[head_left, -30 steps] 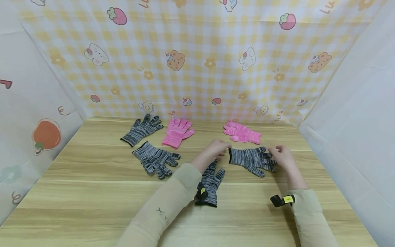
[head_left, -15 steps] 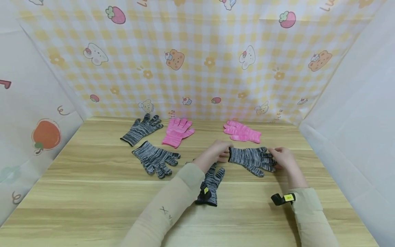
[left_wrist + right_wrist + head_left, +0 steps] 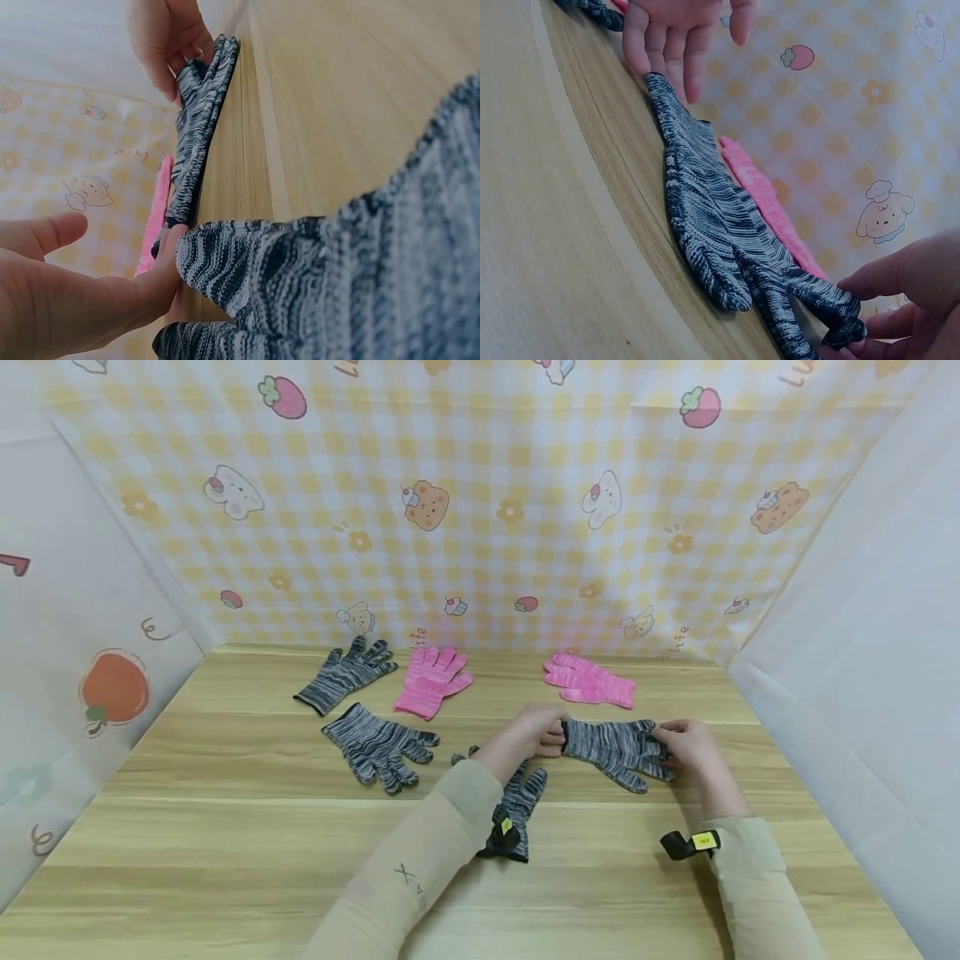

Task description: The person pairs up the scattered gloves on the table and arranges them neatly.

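A black-and-grey knit glove [image 3: 611, 745] lies sideways on the right half of the table, cuff to the left. My left hand [image 3: 534, 731] is at its cuff; in the left wrist view the fingers [image 3: 154, 289] reach the black edge while the thumb [image 3: 64, 229] stands away. At the other end my right hand [image 3: 690, 745] pinches a glove fingertip between thumb and fingers, plain in the right wrist view, where the glove's finger [image 3: 829, 300] bends. Beneath my left forearm lies another grey glove [image 3: 517, 802], partly hidden by the sleeve and wrist strap.
Two more grey gloves [image 3: 378, 747] lie at the left. Behind, a pink glove [image 3: 431, 683] is left of centre and a second pink glove [image 3: 588, 681] sits beyond the one in my hands. A checked curtain [image 3: 480, 527] closes off the table's back edge.
My left hand has moved a little right to the glove's cuff. My right hand's fingers have closed on the glove's fingertip, and the glove has shifted slightly right.
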The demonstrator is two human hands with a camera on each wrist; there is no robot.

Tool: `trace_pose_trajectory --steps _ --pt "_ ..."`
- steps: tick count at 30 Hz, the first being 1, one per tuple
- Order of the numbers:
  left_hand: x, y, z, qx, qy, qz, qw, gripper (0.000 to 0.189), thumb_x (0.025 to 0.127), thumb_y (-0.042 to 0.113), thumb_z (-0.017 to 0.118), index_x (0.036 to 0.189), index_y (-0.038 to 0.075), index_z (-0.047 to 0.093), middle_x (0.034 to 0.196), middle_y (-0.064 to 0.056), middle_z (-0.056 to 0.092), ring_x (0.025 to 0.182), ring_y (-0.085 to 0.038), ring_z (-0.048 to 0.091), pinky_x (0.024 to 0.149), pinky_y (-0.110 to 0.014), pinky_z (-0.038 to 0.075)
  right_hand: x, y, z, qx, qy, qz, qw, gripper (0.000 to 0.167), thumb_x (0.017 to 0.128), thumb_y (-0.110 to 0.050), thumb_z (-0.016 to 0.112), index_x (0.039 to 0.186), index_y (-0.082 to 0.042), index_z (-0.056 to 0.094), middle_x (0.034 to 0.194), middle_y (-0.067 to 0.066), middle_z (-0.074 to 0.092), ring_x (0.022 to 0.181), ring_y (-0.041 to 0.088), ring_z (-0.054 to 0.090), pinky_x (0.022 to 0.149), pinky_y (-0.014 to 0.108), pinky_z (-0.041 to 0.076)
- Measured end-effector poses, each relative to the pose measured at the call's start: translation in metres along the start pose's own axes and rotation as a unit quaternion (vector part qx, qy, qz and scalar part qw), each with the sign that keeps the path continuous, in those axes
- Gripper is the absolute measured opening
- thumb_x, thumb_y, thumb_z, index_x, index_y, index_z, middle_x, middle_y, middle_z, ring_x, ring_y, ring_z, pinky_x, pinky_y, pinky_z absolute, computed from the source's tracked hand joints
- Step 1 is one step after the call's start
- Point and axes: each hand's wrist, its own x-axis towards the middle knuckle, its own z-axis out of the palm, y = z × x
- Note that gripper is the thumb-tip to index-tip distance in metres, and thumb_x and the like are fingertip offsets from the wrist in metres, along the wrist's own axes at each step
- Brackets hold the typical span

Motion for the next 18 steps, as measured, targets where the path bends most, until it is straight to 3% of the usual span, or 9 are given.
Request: trace_pose_trajectory --steps 7,18 --pt "-0.0007 -0.0012 -0.0002 -0.02 -0.01 -0.006 0.9997 0.054 0.091 0.01 0.058 0.14 -0.003 0.038 0.112 -0.024 0.058 0.096 -0.032 0.061 0.08 -0.04 0.055 0.0037 0.0044 0.0006 0.011 0.004 -0.006 0.9999 0.037 0.098 -0.007 0.049 0.122 0.02 0.049 0.112 0.029 0.054 0.074 0.01 0.056 0.064 0.028 0.057" --pt "-0.002 -0.0035 0.0034 -0.025 -0.023 0.016 0.9993 0.045 0.092 0.006 0.058 0.133 -0.006 0.046 0.109 -0.022 0.058 0.102 -0.039 0.06 0.082 -0.043 0.054 0.0032 0.0039 0.0005 -0.018 0.01 -0.016 0.9997 0.036 0.098 -0.014 0.051 0.115 0.017 0.055 0.104 0.02 0.058 0.077 0.013 0.054 0.061 0.025 0.054"
